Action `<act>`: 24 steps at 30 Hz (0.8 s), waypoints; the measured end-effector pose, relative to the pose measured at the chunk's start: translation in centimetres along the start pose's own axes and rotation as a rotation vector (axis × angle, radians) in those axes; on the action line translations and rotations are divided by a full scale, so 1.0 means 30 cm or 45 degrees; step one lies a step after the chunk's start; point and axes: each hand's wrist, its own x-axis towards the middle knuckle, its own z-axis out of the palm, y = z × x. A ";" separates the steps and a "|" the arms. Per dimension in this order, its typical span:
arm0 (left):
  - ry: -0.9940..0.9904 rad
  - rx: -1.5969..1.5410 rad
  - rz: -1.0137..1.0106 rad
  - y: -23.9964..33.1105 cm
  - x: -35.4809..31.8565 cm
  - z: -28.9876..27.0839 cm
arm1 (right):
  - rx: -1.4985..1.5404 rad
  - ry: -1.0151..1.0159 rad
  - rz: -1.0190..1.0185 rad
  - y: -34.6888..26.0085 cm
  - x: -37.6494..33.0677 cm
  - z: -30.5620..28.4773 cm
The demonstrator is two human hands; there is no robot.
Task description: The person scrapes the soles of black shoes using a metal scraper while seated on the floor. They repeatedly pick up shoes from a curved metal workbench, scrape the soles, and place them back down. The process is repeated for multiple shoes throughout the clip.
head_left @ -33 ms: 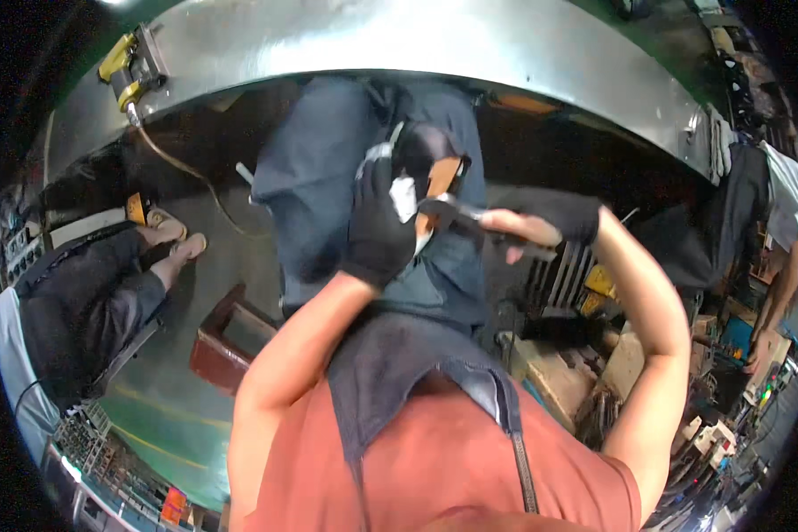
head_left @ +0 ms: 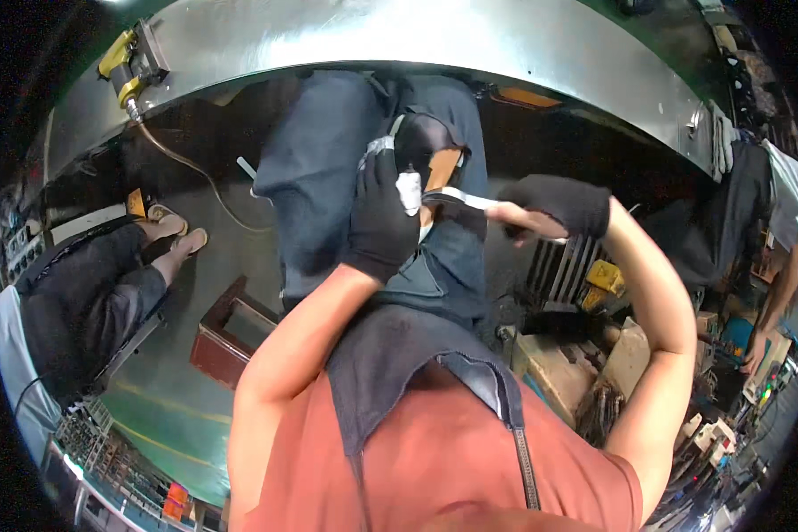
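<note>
A shoe (head_left: 424, 136) with a dark, glossy upper and a tan underside rests in my lap, between my thighs. My left hand (head_left: 383, 208), in a black glove with white wrapping on some fingertips, grips its left side. My right hand (head_left: 550, 213), in a black glove with bare fingertips, is closed around a silver metal hand tool (head_left: 476, 201). The tool's curved head lies at the tan underside, close to my left fingers. Whether it touches the shoe I cannot tell, and its exact kind is unclear.
A metal bench (head_left: 399, 35) runs across the front, with a yellow air tool (head_left: 126, 75) and its hose at the left. A brown open frame (head_left: 230, 332) stands on the floor. One seated person (head_left: 89, 301) is at left; another person's arm (head_left: 771, 306) shows at right, near cluttered machinery.
My right hand has shifted slightly right and up, and the tool in it has turned a little. My left hand stays on the shoe.
</note>
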 end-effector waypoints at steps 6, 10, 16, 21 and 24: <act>0.015 -0.620 -0.463 -0.142 -0.042 0.106 | -0.798 0.541 -0.318 -0.305 -0.117 -0.014; -0.168 -0.893 -0.371 -0.093 -0.146 0.063 | -0.358 0.680 -0.641 -0.090 0.063 0.172; -0.148 -1.062 -0.830 0.007 -0.347 0.012 | 0.213 0.272 -0.096 0.013 0.069 0.321; -0.299 -0.693 -0.835 0.036 -0.297 -0.036 | 0.144 0.243 -0.073 -0.061 0.067 0.278; -0.340 -1.180 -0.856 -0.011 -0.297 -0.051 | -0.133 0.475 -0.112 -0.033 0.087 0.320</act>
